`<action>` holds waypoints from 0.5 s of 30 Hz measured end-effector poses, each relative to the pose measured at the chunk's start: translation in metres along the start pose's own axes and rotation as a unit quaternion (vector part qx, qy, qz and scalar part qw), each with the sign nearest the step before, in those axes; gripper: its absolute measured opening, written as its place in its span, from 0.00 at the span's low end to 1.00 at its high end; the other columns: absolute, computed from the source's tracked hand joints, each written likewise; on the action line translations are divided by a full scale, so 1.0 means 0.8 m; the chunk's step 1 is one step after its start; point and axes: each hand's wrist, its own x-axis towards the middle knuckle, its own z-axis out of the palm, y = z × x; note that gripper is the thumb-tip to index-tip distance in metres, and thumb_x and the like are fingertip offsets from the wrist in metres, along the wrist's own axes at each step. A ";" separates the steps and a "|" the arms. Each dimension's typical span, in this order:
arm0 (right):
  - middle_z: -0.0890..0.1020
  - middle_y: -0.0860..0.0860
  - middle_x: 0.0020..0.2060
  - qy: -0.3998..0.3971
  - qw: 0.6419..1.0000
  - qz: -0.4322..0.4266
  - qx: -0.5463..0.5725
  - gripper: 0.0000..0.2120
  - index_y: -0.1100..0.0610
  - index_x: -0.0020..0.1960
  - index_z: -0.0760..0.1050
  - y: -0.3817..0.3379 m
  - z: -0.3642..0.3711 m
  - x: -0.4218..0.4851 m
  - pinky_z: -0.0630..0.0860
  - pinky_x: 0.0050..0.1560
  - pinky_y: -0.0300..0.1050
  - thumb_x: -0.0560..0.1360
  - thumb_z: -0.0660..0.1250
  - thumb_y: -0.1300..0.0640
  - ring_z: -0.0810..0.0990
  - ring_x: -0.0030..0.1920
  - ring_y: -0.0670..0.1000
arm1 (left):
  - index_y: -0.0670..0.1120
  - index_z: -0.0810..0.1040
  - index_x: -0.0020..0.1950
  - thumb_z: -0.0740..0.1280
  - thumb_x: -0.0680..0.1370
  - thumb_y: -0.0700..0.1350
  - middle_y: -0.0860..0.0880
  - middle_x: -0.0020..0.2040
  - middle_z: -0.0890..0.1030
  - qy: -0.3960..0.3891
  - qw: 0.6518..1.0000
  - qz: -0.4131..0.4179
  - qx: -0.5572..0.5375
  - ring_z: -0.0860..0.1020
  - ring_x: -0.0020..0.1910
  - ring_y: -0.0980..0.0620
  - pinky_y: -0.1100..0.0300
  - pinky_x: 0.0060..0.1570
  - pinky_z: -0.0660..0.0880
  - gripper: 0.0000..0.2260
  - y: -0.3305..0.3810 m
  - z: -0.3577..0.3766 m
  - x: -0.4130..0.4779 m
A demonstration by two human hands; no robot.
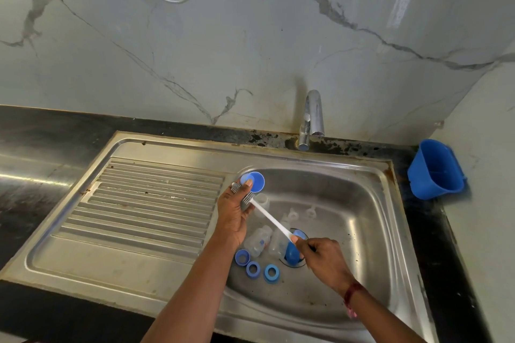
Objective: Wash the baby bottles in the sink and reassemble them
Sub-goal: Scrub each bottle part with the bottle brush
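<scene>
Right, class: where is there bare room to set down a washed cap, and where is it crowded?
Free: the ribbed draining board and the right half of the basin, below the tap. Crowded: the basin's left and middle, where bottles, teats and blue rings lie.

Drainboard (pixel 145 203) left of sink basin (pixel 348 198); faucet (pixel 313 120) behind basin at far rim. Bucket (pixel 434 170) on countertop (pixel 41 133), right of sink, against wall. In basin: baby bottles (pixel 257 242) near left, nipples (pixel 292 214) beyond, screw rings (pixel 253 269) in row nearest. Left hand (pixel 234 214) holds cap (pixel 256 181) over far-left rim; bottle brush (pixel 271 218) spans to right hand (pixel 326 259) over drain.
</scene>
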 end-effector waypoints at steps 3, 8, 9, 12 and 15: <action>0.72 0.49 0.19 -0.002 1.000 -0.001 0.021 0.24 0.55 0.27 0.77 0.000 0.005 -0.002 0.71 0.31 0.40 0.77 0.65 0.43 0.69 0.23 0.46 | 0.49 0.83 0.51 0.74 0.73 0.44 0.52 0.42 0.82 0.008 1.000 0.000 0.002 0.76 0.44 0.52 0.55 0.45 0.72 0.07 0.002 -0.001 0.003; 0.74 0.49 0.20 0.021 0.999 -0.009 0.039 0.25 0.59 0.28 0.78 -0.005 0.012 -0.004 0.75 0.34 0.46 0.77 0.66 0.45 0.71 0.24 0.47 | 0.48 0.83 0.51 0.77 0.68 0.47 0.51 0.42 0.80 0.017 1.000 -0.001 -0.018 0.74 0.46 0.50 0.52 0.47 0.72 0.13 0.007 0.005 0.006; 0.74 0.50 0.20 0.025 0.999 -0.009 0.040 0.25 0.61 0.28 0.78 -0.006 0.012 -0.002 0.75 0.33 0.46 0.77 0.67 0.45 0.71 0.23 0.47 | 0.48 0.83 0.50 0.76 0.68 0.47 0.51 0.42 0.79 0.020 1.000 -0.002 -0.022 0.73 0.46 0.50 0.52 0.48 0.72 0.12 0.008 0.006 0.007; 0.73 0.51 0.20 0.027 0.999 -0.005 0.044 0.26 0.64 0.30 0.78 -0.009 0.011 0.001 0.71 0.29 0.40 0.77 0.67 0.45 0.69 0.23 0.46 | 0.50 0.84 0.47 0.75 0.68 0.47 0.52 0.42 0.81 0.015 1.000 0.000 -0.014 0.74 0.48 0.50 0.51 0.49 0.72 0.09 0.008 0.009 0.007; 0.72 0.50 0.20 0.018 0.999 0.004 0.032 0.27 0.65 0.30 0.78 -0.010 0.010 0.003 0.68 0.28 0.35 0.78 0.66 0.44 0.68 0.22 0.45 | 0.51 0.84 0.46 0.75 0.68 0.47 0.53 0.44 0.82 0.001 1.000 -0.003 0.004 0.75 0.52 0.51 0.51 0.50 0.73 0.08 0.006 0.009 0.004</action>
